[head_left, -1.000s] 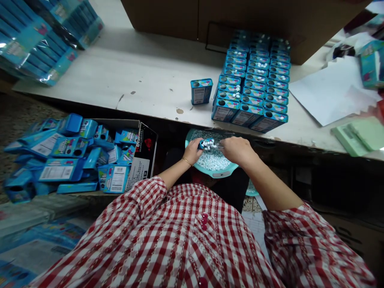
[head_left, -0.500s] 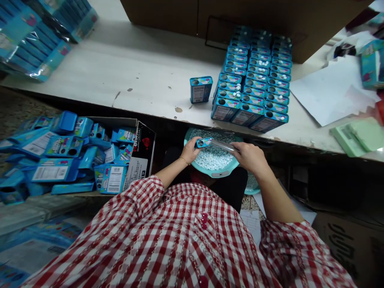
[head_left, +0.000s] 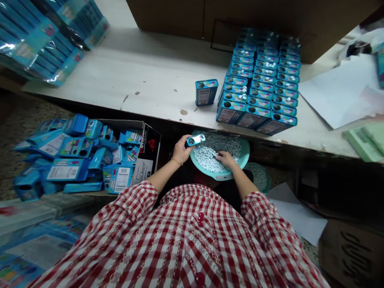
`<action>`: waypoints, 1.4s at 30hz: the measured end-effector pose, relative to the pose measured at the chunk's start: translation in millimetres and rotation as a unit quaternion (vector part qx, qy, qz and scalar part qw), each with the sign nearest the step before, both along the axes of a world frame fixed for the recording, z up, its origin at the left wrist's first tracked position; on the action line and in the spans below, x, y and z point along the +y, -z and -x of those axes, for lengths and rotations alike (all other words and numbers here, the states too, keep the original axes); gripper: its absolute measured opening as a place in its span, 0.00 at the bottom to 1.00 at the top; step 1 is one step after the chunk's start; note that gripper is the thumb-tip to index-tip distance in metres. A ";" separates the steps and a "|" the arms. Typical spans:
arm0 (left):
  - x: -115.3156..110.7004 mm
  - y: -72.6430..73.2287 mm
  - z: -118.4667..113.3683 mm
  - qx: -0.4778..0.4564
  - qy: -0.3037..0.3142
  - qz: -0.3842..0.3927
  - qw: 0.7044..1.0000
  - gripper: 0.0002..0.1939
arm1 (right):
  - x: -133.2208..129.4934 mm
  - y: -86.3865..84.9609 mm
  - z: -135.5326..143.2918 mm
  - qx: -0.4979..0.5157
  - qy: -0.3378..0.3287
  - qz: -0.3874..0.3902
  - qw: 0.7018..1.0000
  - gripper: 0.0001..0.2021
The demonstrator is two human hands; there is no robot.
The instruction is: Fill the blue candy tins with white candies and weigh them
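Observation:
My left hand (head_left: 180,150), closed, holds a small blue candy box (head_left: 196,139) upright over the left rim of a teal basin (head_left: 244,156). Two spots, one dark and one pale, show on the box's top. Small pale candies (head_left: 207,160) fill the basin. Low over these candies is my right hand (head_left: 225,159), its fingers drawn together and touching the heap. What it grips, if anything, is hidden among the candies. On the white table, one blue candy box (head_left: 206,93) stands alone beside rows of similar boxes (head_left: 258,86), some with loose candies on top.
To the left, an open carton (head_left: 141,160) is heaped with blue boxes (head_left: 64,170). Plastic-wrapped packs (head_left: 39,48) lie at the table's far left. A large brown carton (head_left: 180,20) stands behind. Paper sheets (head_left: 336,92) and a pale green object (head_left: 364,140) are at right.
My right hand has dropped from beside the box into the candies, and the clear tube it held no longer shows. My left hand has shifted slightly left with the box.

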State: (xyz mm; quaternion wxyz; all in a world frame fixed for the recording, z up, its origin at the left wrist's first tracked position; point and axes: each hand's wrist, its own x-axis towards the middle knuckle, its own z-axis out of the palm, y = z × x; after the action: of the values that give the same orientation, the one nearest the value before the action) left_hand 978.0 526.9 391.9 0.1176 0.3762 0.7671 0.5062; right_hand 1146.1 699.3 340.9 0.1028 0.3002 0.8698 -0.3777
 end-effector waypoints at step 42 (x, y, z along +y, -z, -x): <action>29.6 17.4 -25.5 -0.097 0.026 0.026 0.995 0.19 | 16.7 -171.0 -54.1 -0.068 -0.016 -0.243 0.967 0.18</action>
State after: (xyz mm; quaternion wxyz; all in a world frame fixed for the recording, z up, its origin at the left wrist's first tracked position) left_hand 1003.5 556.4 374.4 0.2145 0.3418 0.7549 0.5171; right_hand 1200.3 716.0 511.9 0.0918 0.3277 0.9310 -0.1319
